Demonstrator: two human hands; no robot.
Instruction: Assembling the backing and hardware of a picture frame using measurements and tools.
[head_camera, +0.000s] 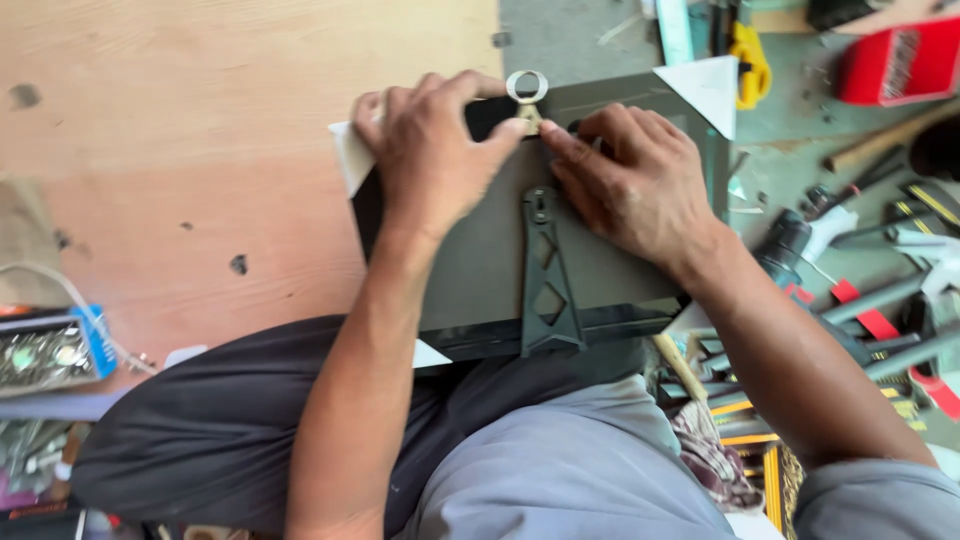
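Both hands pinch a small metal ring hanger (527, 92) at the frame back's (480, 270) twelve o'clock edge: left hand (430, 150) fingers and right hand (630, 185) fingers pressed together. A slip could likely bend it.

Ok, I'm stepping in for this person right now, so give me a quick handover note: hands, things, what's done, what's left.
Left hand presses on the dark frame back lying across the lap, fingertips at the metal ring hanger on its top edge.
Right hand pinches beside the hanger's base.
Black stand leg lies flat on the back.
Done: white corner guards on.
Left: whether the hanger is fixed cannot be told.
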